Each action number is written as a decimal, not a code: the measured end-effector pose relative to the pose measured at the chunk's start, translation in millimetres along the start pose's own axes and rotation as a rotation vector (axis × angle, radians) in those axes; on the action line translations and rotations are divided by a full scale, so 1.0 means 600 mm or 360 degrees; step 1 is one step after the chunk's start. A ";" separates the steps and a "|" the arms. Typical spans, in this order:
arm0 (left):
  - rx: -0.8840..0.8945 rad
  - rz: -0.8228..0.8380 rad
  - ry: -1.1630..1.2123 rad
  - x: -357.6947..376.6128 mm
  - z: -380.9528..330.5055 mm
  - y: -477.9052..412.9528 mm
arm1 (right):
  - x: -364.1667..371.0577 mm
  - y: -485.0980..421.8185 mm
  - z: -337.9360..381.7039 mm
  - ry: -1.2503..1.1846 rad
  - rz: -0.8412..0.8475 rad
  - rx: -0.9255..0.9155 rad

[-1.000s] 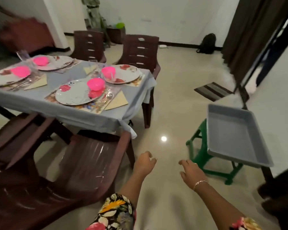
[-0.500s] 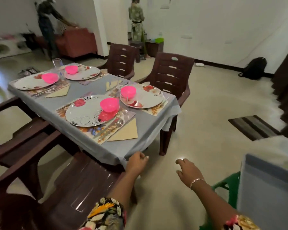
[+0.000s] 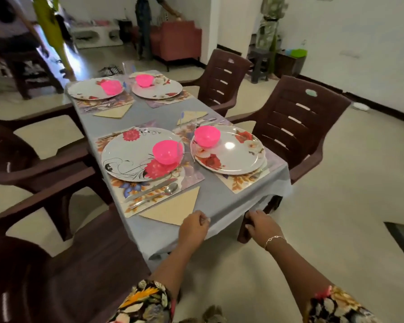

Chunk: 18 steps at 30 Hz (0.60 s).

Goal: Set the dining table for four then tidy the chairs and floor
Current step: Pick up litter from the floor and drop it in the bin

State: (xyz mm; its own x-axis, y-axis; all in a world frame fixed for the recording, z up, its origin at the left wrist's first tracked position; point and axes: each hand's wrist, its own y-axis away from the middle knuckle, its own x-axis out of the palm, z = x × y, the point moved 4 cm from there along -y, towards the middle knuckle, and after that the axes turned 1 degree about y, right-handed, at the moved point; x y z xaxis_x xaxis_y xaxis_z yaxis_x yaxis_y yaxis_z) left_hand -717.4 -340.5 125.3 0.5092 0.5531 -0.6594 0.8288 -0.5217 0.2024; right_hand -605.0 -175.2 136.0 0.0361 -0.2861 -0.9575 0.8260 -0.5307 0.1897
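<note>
Quick count: 4 plates [image 3: 142, 155] [image 3: 229, 150] [image 3: 93, 89] [image 3: 156, 89]. 4 pink bowls [image 3: 167, 151] [image 3: 207, 136] [image 3: 111, 86] [image 3: 144, 79], 1 per plate. 4 placemats [image 3: 149, 197] [image 3: 243, 183] [image 3: 117, 101] [image 3: 170, 101]. Napkins [image 3: 173, 208] [image 3: 113, 111] [image 3: 193, 114]: 3 I can see for sure. Clear glasses [image 3: 126, 66] [image 3: 189, 123] [image 3: 184, 159]: approx. 3, faint. Cutlery: 1 spoon [image 3: 170, 188] & 1 knife [image 3: 149, 190] are clear, the rest is too blurred to count. 4 brown chairs [image 3: 296, 127] [image 3: 222, 75] [image 3: 21, 159] [image 3: 79, 276], 2 per side. 1 tablecloth [image 3: 219, 199].

My tabletop [image 3: 147, 114] is covered by a grey-blue tablecloth [image 3: 229, 206] that hangs over the near end. Four floral mats lie on the cloth: the near-left mat [image 3: 135, 194], near-right mat [image 3: 245, 183], far-left mat [image 3: 107, 104] and far-right mat [image 3: 167, 102]. A beige napkin [image 3: 173, 208] lies against the near-left mat, and a second napkin [image 3: 113, 112] lies by the far-left mat.
</note>
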 end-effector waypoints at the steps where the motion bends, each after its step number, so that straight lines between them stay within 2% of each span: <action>1: 0.0009 -0.0020 -0.0009 0.006 -0.009 -0.014 | -0.005 -0.023 -0.006 0.0014 -0.0005 -0.0022; 10: 0.0072 -0.0181 -0.0024 0.050 -0.051 -0.079 | -0.017 -0.171 -0.012 0.0076 0.0060 -0.0326; 18: -0.0209 -0.0407 0.0106 0.049 -0.034 -0.063 | -0.011 -0.198 -0.051 -0.0200 -0.0014 -0.0398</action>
State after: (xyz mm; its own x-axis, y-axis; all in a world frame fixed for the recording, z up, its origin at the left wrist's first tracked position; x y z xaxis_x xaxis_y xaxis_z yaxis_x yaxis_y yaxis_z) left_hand -729.0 -291.1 112.9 0.2906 0.6995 -0.6529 0.9528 -0.2739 0.1308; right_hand -686.1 -85.7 112.8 -0.0288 -0.3874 -0.9214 0.9398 -0.3244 0.1071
